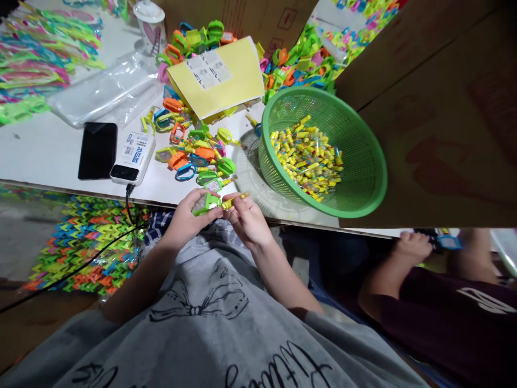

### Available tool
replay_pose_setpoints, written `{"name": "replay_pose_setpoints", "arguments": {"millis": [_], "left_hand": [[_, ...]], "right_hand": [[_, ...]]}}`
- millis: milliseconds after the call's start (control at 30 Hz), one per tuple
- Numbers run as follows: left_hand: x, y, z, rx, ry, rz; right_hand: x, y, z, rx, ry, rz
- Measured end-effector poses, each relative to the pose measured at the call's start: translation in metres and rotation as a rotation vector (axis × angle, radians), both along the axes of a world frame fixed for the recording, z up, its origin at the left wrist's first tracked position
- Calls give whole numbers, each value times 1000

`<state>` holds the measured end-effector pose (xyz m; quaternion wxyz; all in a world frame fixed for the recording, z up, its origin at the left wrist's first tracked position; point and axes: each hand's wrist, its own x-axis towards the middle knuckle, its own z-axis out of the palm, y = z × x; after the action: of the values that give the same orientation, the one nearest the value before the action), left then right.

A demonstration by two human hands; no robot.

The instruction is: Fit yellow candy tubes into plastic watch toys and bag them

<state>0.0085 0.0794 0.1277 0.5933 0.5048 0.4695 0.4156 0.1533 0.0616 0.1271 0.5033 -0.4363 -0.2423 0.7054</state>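
My left hand (pixel 193 214) is closed around a green plastic piece (pixel 206 203) with a clear, speckled window, just in front of the table edge. My right hand (pixel 251 220) pinches a small yellow tube (pixel 233 201) and holds it against the end of the green piece. Whether the two are joined I cannot tell, as fingers cover part of both. Beyond my hands lies a loose pile of similar coloured pieces (pixel 204 153), several with yellow tubes on them. A green basket (pixel 374 161) to the right holds many small yellow tubes (pixel 309 161).
A black phone (pixel 97 151) and a white power bank (pixel 135 153) with a cable lie at left. Clear plastic bags (pixel 105 89), a lidded cup (pixel 150 27) and a yellow sheet (pixel 238 70) are behind. Cardboard boxes (pixel 436 118) stand right, near another person's arm (pixel 388 269).
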Motion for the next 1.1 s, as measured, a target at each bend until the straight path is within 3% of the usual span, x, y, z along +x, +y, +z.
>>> {"name": "replay_pose_setpoints", "arguments": {"millis": [267, 500, 633, 867, 1100], "left_hand": [[1, -1, 2, 3, 13, 17], [1, 0, 7, 33, 111, 39], [0, -2, 9, 120, 177, 54], [3, -9, 19, 321, 274, 97], [7, -12, 18, 459, 280, 137]], "right_hand": [[1, 3, -3, 133, -179, -69], [3, 4, -3, 185, -287, -37], [2, 1, 0, 223, -337, -43], [-9, -9, 4, 392, -435, -177], [-17, -11, 0, 437, -502, -239]]}}
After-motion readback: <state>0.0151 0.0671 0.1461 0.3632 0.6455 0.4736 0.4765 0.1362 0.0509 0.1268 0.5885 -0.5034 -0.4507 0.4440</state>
